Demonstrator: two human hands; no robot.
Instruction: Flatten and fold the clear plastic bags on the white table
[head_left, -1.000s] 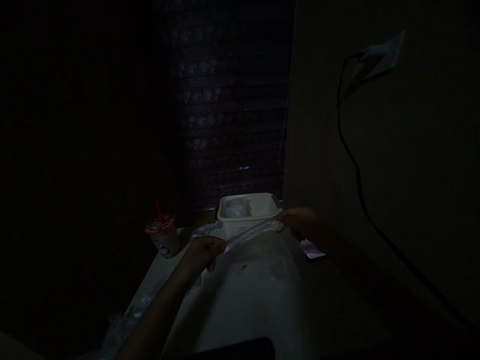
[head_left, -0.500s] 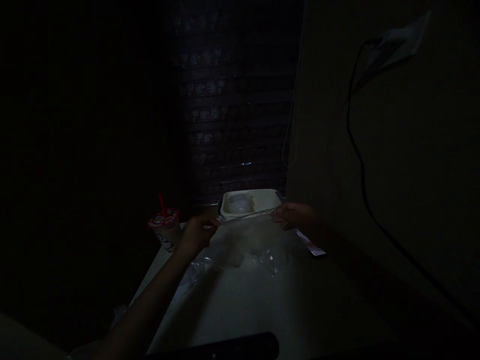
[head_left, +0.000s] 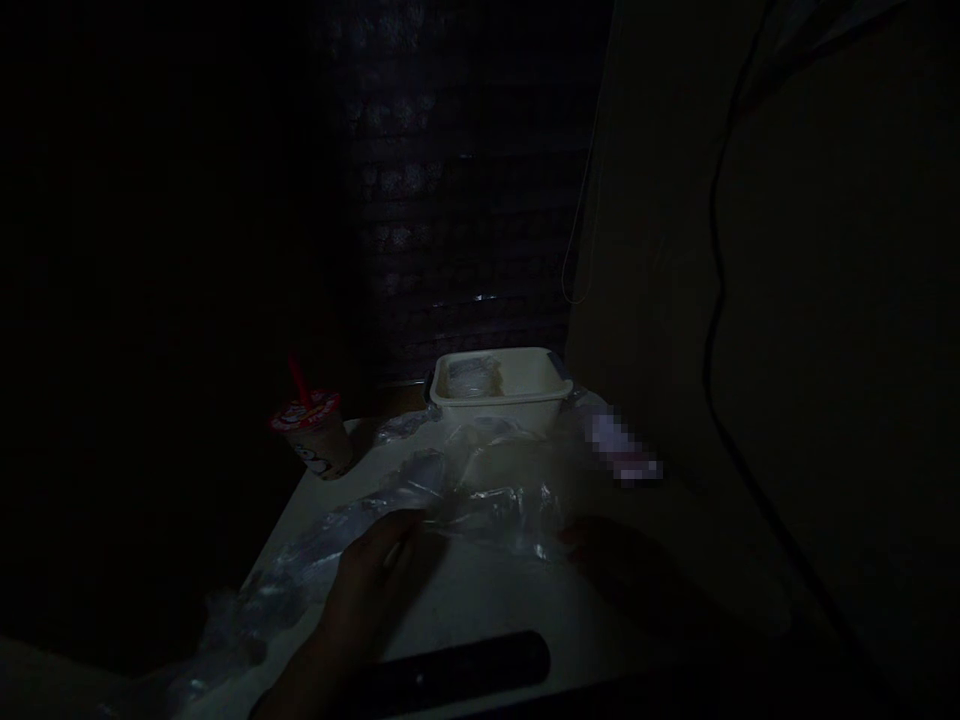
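Observation:
A clear plastic bag [head_left: 487,505] lies crinkled over the middle of the white table, its near edge toward me. At its near left edge my left hand [head_left: 379,560] is closed, thumb and fingers pinching the film. My right hand [head_left: 611,555] is in deep shadow by the bag's near right corner. Its fingertips are close to the film, but darkness hides whether they grip it. Behind the bag stands a cream plastic tub [head_left: 499,408] with a clear-wrapped bundle [head_left: 472,377] in its left part.
A drink cup [head_left: 319,445] with a red lid and straw stands at the table's left edge. More plastic film [head_left: 300,560] trails along that side. A dark, long object [head_left: 465,670] lies in front. A blurred pale item [head_left: 622,447] is right; a cable [head_left: 716,300] hangs along the wall.
Both hands have come down toward me from the tub, bringing the bag's raised edge down to the table. The view has tilted slightly, and more film shows at the left.

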